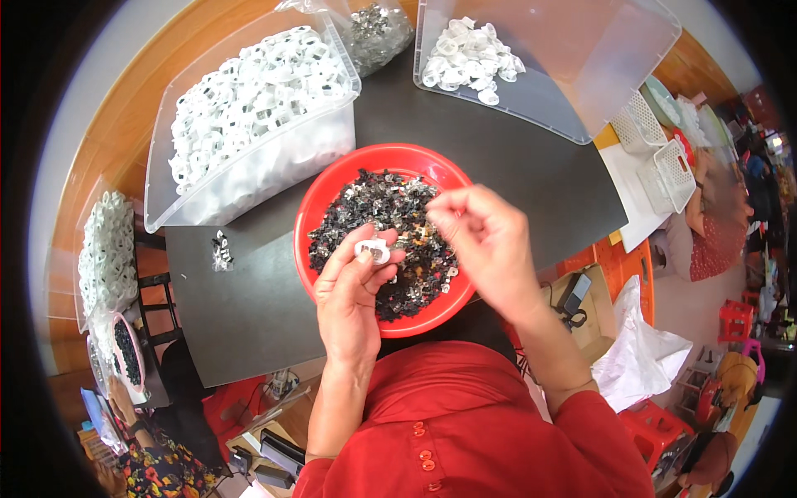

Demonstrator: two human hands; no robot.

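Observation:
My left hand [349,303] pinches a small white plastic part [375,251] between thumb and fingers. The part is rounded, with a dark or metallic middle. Both hands are over a round red basin [455,176], which holds a heap of small black, silvery and reddish pieces [353,212]. On the basin's right side my right hand [494,245] is closed, thumb and forefinger brought together a short way from the white part. Whatever might sit between those fingertips is too small to make out.
Back left on the dark table [257,315] stands a translucent tub [286,162] of white parts, beside a bag of metal pieces [380,37]. A shallow clear container [548,104] with white parts lies back right. Small pieces [222,251] lie at left. Other people sit at both sides.

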